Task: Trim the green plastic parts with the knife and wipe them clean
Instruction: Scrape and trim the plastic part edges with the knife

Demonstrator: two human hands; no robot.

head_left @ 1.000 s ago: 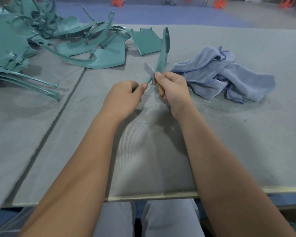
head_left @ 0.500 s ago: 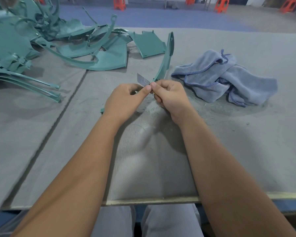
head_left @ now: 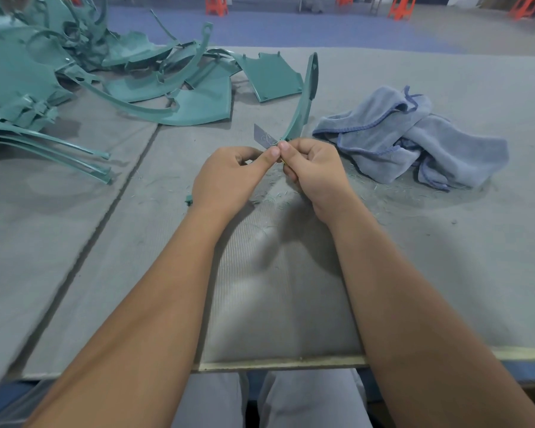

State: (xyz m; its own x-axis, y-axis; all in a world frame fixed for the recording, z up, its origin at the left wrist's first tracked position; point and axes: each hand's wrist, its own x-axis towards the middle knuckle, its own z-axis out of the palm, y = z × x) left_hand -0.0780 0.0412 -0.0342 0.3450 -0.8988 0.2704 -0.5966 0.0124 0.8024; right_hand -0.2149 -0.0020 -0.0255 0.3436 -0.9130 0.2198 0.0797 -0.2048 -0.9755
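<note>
I hold a long curved green plastic strip (head_left: pixel 307 97) over the grey felt table (head_left: pixel 445 257). My left hand (head_left: pixel 229 177) grips its lower stretch, and the strip's near end (head_left: pixel 189 200) pokes out by my left wrist. My right hand (head_left: pixel 314 171) grips a knife whose grey blade (head_left: pixel 264 136) points up and left against the strip. Both thumbs meet at the base of the blade. The knife handle is almost wholly hidden in my right fist. A crumpled blue-grey cloth (head_left: pixel 414 137) lies just right of my hands.
A heap of green plastic parts (head_left: pixel 136 78) covers the table's far left, with thin curved strips (head_left: pixel 59 149) reaching toward the seam in the felt. Fine green shavings (head_left: pixel 368 186) litter the felt around my hands. The table's front edge (head_left: pixel 275 362) is above my knees.
My hands have closed together until the thumbs touch at the blade. The strip has slid down through my left hand, so its near end now shows by my wrist.
</note>
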